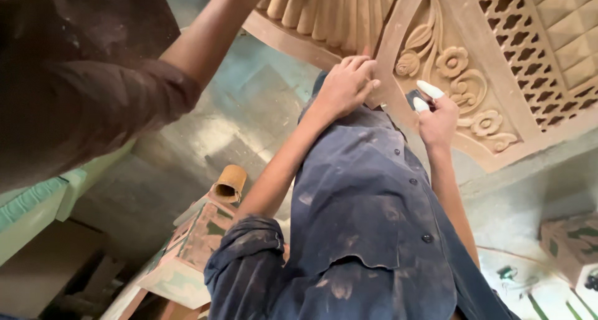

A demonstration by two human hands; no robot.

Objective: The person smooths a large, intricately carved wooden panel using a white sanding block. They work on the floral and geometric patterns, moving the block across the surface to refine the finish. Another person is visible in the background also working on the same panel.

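Sanding step: my left hand [346, 83] braces flat on the panel [498, 65]; right hand [436, 117], at its 3 o'clock, pinches a dark pad [416, 98]. Next stroke needs steady pressure.

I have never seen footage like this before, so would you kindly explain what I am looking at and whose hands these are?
There is no machine: a camera worn on a person's head looks down along their dusty blue shirt at their own bare hands. The left hand rests on a carved wooden panel with flowers and latticework. The right hand, with white covers on two fingertips, holds a small dark thing I cannot identify against the carving. The arm in a brown sleeve at upper left belongs to another person, who also reaches to the panel. A patterned box stands below.
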